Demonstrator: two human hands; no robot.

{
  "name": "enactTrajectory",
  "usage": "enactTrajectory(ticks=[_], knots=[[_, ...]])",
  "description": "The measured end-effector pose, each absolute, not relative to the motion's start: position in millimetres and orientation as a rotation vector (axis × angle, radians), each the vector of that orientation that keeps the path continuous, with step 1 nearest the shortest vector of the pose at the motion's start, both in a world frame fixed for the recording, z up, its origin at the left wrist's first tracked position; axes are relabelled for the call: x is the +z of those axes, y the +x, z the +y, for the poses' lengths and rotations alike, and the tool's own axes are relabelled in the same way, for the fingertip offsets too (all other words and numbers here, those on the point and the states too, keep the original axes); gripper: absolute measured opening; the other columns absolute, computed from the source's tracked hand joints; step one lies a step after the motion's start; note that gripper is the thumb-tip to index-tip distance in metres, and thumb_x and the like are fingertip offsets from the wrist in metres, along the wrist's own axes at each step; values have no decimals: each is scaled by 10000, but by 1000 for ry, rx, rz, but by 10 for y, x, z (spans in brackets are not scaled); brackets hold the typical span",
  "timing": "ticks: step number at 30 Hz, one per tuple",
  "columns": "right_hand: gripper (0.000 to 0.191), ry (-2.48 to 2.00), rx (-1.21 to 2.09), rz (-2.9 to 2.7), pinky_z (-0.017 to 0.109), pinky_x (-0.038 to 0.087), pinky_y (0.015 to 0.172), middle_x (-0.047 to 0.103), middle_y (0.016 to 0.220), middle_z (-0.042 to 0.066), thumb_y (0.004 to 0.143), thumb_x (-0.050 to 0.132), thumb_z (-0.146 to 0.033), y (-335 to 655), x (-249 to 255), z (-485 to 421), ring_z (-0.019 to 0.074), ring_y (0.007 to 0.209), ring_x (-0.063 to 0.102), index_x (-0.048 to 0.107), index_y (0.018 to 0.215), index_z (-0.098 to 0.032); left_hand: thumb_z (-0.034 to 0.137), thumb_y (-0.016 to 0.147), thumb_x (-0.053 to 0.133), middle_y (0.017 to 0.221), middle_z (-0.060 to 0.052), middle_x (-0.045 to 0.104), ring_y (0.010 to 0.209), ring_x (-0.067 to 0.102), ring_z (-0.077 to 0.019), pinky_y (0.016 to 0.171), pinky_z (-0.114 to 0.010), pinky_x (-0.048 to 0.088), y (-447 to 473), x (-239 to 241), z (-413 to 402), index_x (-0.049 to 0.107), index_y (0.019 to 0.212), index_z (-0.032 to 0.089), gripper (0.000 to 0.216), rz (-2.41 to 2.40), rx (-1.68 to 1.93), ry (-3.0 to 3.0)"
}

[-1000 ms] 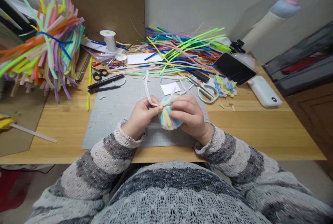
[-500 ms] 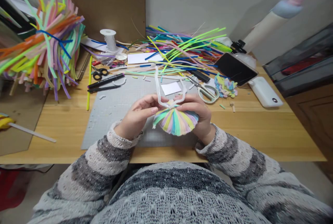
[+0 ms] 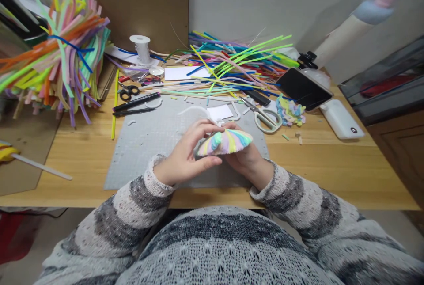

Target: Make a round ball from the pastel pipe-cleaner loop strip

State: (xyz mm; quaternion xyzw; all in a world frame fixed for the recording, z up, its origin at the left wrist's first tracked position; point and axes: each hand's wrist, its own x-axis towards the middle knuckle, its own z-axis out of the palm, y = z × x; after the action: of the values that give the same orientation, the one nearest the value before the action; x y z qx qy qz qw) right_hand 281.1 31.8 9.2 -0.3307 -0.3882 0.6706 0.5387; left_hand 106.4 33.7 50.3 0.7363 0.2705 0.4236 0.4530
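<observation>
No text can be read. The black marker [image 3: 136, 102], at the far left corner of the cutting mat [image 3: 145, 161], bears pale print, too small to decipher. The white device [image 3: 341, 119], by the table's [image 3: 331, 165] right edge, carries a pale, illegible mark on a dark disc.

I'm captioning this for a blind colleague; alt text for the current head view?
A person's left hand and right hand hold a striped pastel piece over a gray mat on a wooden table; white-handled scissors and colorful fuzzy sticks lie beyond.
</observation>
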Motion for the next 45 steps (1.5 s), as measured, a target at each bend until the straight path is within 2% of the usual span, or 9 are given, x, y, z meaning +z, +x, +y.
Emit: enactTrajectory(ticks=[3,6,8,10,16,24,30,34,45], knots=[[426,-941,1423,-1086,325,501,693,609,900,-2,667,809,-393,2815,38,315,180,773,584,540,973,-268,304,836,634,1031,-61,643,946,581,-206,873,-356,466,1101,437,342,630,1087,206,269,881,1065,1710],[419,-1054,953,-1385,342,491,824,591,1021,21,709,747,-205,2860,75,310,191,928,580,553,1074,-270,273,839,579,836,-21,638,779,561,-165,715,-290,460,1110,356,381,640,903,177,130,1085,1036,1597],[373,-1057,741,-1606,352,471,872,606,1026,27,723,689,-119,2896,112,308,199,980,574,589,1054,-260,253,806,589,719,4,591,703,516,-146,641,-259,416,1105,332,402,617,763,167,101,1193,926,1659],[292,-1040,739,-1770,342,469,845,642,970,21,750,636,-85,2919,128,310,192,940,593,628,993,-245,241,782,587,663,16,558,671,490,-139,608,-247,382,1102,328,409,598,703,164,111,1252,801,1722],[80,-1111,995,-1622,307,473,727,668,840,7,800,608,-190,2893,80,335,172,797,612,643,868,-210,272,725,634,767,2,611,726,533,-148,666,-267,425,1127,311,416,610,818,167,142,1194,831,1461],[67,-1174,1118,-1376,271,442,654,603,725,-26,784,627,-262,2870,116,343,133,681,549,619,799,-198,263,683,691,768,20,603,694,552,-124,693,-268,451,1164,341,414,571,815,174,199,954,882,1010],[66,-1147,1066,-1455,269,452,681,610,751,-29,751,645,-186,2888,140,310,132,714,564,609,803,-205,163,749,617,779,3,595,745,544,-138,705,-274,428,1149,376,374,604,825,171,77,1046,1009,1578],[125,-1053,1114,-1404,290,507,726,682,842,-3,744,701,-187,2864,154,257,150,787,636,607,821,-213,124,790,609,827,-23,629,788,573,-155,730,-297,448,1125,405,344,618,857,182,89,992,1104,1939],[259,-830,686,-1608,397,547,888,733,1056,30,791,722,-145,2909,191,157,194,1008,685,658,993,-294,117,787,592,992,-61,679,949,632,-190,841,-354,500,1112,464,252,614,943,218,187,880,1221,1998]])
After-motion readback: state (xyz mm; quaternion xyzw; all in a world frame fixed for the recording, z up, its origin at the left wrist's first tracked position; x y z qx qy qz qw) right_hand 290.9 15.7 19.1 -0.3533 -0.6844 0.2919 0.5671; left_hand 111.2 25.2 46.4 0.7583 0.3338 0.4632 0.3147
